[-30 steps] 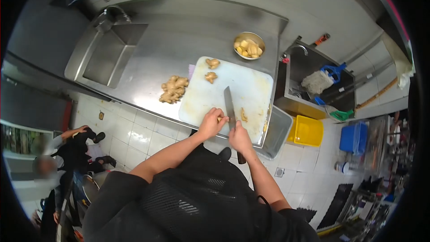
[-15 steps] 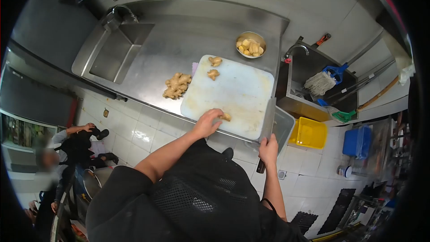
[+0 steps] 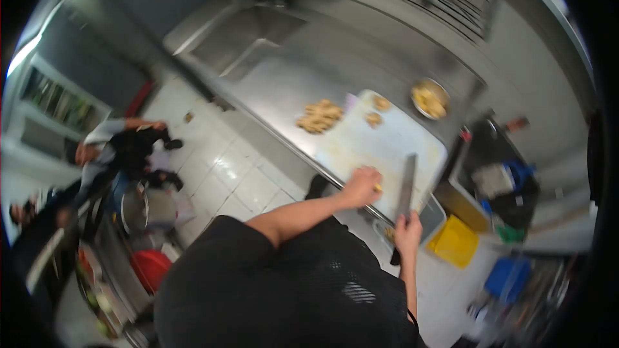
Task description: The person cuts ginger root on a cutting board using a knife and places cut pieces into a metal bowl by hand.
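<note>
My left hand [image 3: 362,188] is closed on a small ginger piece [image 3: 378,187] at the near edge of the white cutting board [image 3: 393,148]. My right hand [image 3: 407,232] grips a cleaver [image 3: 407,183], its blade over the right part of the board, pointing away from me. Two ginger knobs [image 3: 374,119] lie at the board's far corner. Left of the board, a large ginger root [image 3: 320,116] rests on the steel counter. Beyond the board stands a metal bowl [image 3: 430,98] of peeled yellow pieces. The view is blurred by motion.
A grey bin [image 3: 436,220] stands below the board's right edge, beside a yellow container [image 3: 455,241]. A steel sink [image 3: 238,37] is at the far left, a second sink [image 3: 477,164] at the right. Two people [image 3: 119,151] are at the left, near a large pot [image 3: 134,209].
The view has turned, shifting the counter rightward. The cleaver has moved from the board's right edge back over the board. My left hand has closed on the ginger piece.
</note>
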A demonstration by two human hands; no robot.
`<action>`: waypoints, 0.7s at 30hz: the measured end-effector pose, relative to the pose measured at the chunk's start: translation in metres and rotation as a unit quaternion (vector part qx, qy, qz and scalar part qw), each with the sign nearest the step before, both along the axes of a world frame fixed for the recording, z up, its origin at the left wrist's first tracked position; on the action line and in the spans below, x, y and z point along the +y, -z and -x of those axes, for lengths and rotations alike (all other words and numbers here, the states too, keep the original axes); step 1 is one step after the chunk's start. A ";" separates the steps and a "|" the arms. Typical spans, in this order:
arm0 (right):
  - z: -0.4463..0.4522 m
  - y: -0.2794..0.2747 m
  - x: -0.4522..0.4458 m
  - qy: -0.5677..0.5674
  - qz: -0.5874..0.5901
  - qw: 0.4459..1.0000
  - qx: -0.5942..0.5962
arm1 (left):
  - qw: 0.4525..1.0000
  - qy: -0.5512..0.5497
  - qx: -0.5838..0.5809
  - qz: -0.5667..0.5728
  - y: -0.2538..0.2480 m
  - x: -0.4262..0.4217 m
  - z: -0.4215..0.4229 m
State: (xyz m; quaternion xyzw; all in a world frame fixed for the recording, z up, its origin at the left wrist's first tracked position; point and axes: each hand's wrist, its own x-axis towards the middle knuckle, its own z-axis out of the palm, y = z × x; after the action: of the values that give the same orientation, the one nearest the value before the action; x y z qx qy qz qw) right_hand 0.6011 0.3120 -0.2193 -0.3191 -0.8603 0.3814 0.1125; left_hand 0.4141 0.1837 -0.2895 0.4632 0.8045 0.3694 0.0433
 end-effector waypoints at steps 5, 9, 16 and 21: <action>0.034 0.008 0.010 -0.027 0.006 0.998 0.051 | 0.996 0.037 0.036 -0.076 0.009 -0.013 0.038; 0.036 0.026 0.045 -0.050 -0.060 0.996 -0.034 | 0.991 0.116 0.049 -0.056 0.000 -0.013 0.044; 0.021 0.091 0.074 -0.083 -0.043 0.995 -0.044 | 0.983 0.166 0.017 -0.080 0.011 -0.015 0.052; 0.010 0.128 0.097 -0.065 -0.112 0.982 -0.136 | 0.969 0.224 0.030 -0.096 0.019 -0.003 0.066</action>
State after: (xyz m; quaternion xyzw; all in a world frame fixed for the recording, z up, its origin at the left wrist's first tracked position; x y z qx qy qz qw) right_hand 0.5915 0.4089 -0.3469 -0.2972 -0.9235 0.2424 0.0047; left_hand 0.3477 0.1807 -0.3083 0.6442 0.6420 0.4120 0.0559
